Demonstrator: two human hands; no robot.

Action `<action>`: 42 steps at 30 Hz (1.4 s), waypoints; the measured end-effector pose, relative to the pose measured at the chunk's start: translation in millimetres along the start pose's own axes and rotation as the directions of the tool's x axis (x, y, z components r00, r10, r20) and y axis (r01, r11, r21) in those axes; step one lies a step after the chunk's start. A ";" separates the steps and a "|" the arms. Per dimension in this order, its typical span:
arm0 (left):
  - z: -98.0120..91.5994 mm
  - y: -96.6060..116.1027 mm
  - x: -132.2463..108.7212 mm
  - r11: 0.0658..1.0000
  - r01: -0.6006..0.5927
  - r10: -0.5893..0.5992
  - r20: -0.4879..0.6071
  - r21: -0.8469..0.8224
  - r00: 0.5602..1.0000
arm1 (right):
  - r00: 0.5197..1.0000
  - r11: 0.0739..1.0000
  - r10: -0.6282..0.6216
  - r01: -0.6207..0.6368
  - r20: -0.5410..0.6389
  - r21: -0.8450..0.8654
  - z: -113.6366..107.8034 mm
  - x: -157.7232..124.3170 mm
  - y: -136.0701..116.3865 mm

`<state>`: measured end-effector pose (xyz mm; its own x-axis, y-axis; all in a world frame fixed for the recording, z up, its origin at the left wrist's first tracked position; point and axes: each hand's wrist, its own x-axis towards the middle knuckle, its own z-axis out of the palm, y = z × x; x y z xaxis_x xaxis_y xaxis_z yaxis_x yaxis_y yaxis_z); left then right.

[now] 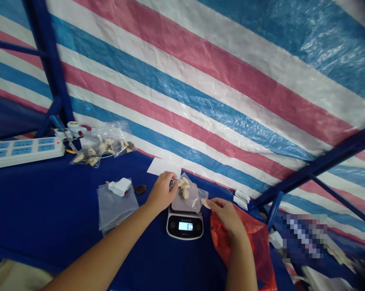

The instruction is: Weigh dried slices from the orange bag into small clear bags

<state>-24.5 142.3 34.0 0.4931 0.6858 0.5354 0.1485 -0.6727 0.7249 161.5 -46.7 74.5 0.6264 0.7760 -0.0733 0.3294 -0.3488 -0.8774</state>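
A small black digital scale (185, 226) with a lit display stands on the blue table cover. On its pan lies a clear plastic bag (191, 199) holding several pale slices. My left hand (162, 191) pinches the bag's open edge at the left. My right hand (226, 213) holds one pale slice (204, 203) between its fingertips just right of the bag's mouth. Under my right wrist lies a red plastic bag (255, 246).
A stack of empty clear bags (116, 208) with a small white device (120, 186) lies left of the scale. Filled clear bags (102, 145) and a white power strip (22, 150) sit at the back left. A striped tarp wall and blue frame bars (315, 165) close in behind.
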 end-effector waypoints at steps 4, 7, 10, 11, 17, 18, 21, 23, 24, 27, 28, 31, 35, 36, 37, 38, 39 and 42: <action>2.1 -1.5 -0.4 1.000 0.003 -0.003 0.008 -0.023 1.000 | 0.998 0.999 0.046 -0.047 0.035 0.027 -0.5 1.5 0.5; 3.2 -1.8 0.6 0.999 -0.004 0.006 0.046 -0.045 0.999 | 0.997 0.994 0.034 -0.041 0.072 0.101 4.0 3.4 -3.6; 2.1 -0.9 2.1 0.997 0.005 0.000 0.067 -0.079 0.998 | 0.999 0.966 0.045 -0.037 -0.027 0.256 2.8 4.3 -4.3; 1.3 -0.5 2.6 0.996 0.013 -0.007 0.066 -0.088 0.998 | 0.994 0.954 0.071 -0.044 -0.081 0.295 0.7 4.7 -2.7; -1.8 -0.2 4.4 0.994 0.068 -0.065 0.032 -0.088 0.997 | 0.978 0.972 0.136 -0.100 -0.161 0.213 -2.8 15.2 15.0; -1.6 -0.3 4.4 0.994 0.069 -0.067 0.030 -0.087 0.997 | 0.975 0.980 0.128 -0.096 -0.181 0.177 -1.0 17.8 17.0; -0.8 -0.4 4.2 0.994 0.061 -0.058 0.033 -0.086 0.998 | 0.961 0.997 0.082 -0.078 -0.264 0.028 3.1 22.7 20.4; -0.9 -0.2 4.1 0.994 0.060 -0.058 0.033 -0.087 0.998 | 0.953 0.993 0.046 -0.076 -0.300 -0.088 3.2 22.1 21.1; -1.2 -0.1 4.1 0.994 0.061 -0.059 0.030 -0.088 0.998 | 0.952 0.987 0.032 -0.078 -0.305 -0.141 2.7 20.8 21.1; -2.4 0.4 4.4 0.994 0.062 -0.060 0.026 -0.092 0.998 | 0.960 0.962 0.004 -0.080 -0.281 -0.260 2.3 16.2 21.2; -2.7 0.5 4.6 0.994 0.061 -0.059 0.025 -0.095 0.998 | 0.965 0.955 0.001 -0.079 -0.263 -0.286 3.1 15.2 21.5; -2.6 1.0 5.4 0.994 0.063 -0.061 0.026 -0.091 0.998 | 0.979 0.937 0.017 -0.086 -0.203 -0.338 8.1 14.6 24.2; -1.5 2.0 6.4 0.995 0.070 -0.067 0.036 -0.077 0.997 | 0.984 0.927 0.036 -0.098 -0.174 -0.363 14.2 15.7 27.4; -1.5 2.2 6.6 0.995 0.070 -0.067 0.040 -0.077 0.997 | 0.984 0.927 0.034 -0.096 -0.175 -0.363 14.0 15.5 27.2; -1.5 2.4 6.8 0.995 0.071 -0.068 0.042 -0.077 0.997 | 0.984 0.929 0.028 -0.091 -0.177 -0.360 12.7 15.0 26.6; -1.7 2.4 6.9 0.995 0.071 -0.068 0.044 -0.077 0.997 | 0.983 0.932 0.019 -0.082 -0.181 -0.352 10.1 14.3 25.5; -1.8 2.2 6.9 0.995 0.071 -0.067 0.044 -0.076 0.997 | 0.983 0.938 0.006 -0.069 -0.185 -0.340 6.3 13.3 24.2; -1.8 1.3 7.0 0.995 0.060 -0.057 0.041 -0.074 0.998 | 0.978 0.964 -0.035 -0.020 -0.203 -0.265 -9.3 9.6 18.7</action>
<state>-22.4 146.7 39.5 0.5185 0.7109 0.4751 0.1141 -0.6082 0.7855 180.2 -50.6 61.8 0.7450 0.6647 0.0556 0.4920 -0.4913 -0.7187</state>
